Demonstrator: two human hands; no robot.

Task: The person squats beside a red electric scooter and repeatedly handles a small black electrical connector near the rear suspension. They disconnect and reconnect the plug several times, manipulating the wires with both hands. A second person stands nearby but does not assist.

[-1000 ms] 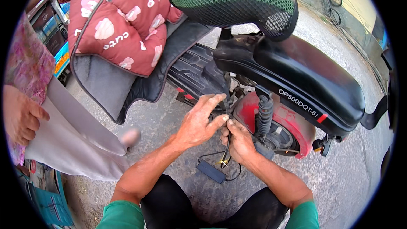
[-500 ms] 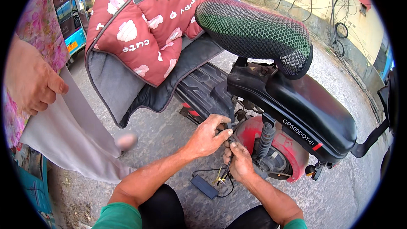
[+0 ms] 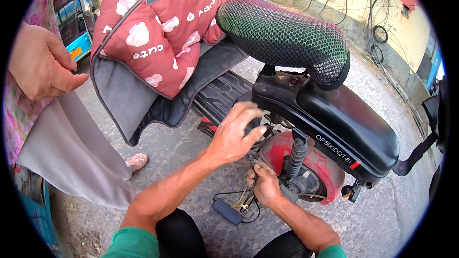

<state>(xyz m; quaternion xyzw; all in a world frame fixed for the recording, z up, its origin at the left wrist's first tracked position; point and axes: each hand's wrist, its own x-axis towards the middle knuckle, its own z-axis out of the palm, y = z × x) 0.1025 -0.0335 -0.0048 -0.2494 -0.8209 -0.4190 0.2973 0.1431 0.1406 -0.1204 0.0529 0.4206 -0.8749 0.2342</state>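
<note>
A black electric scooter with a mesh-covered seat stands in front of me. My left hand rests with fingers spread against the scooter's body just ahead of the red rear wheel. My right hand is lower, fingers closed on a bundle of wires beside the black shock absorber. The wires run down to a small black box lying on the ground.
A red quilted windshield cover hangs over the scooter's front. Another person stands at left, hand raised, foot on the concrete. A yellow wall with cables runs behind.
My view has tipped upward and closer. My left hand has opened out and shifted up against the scooter body, while my right hand has dropped lower along the wires.
</note>
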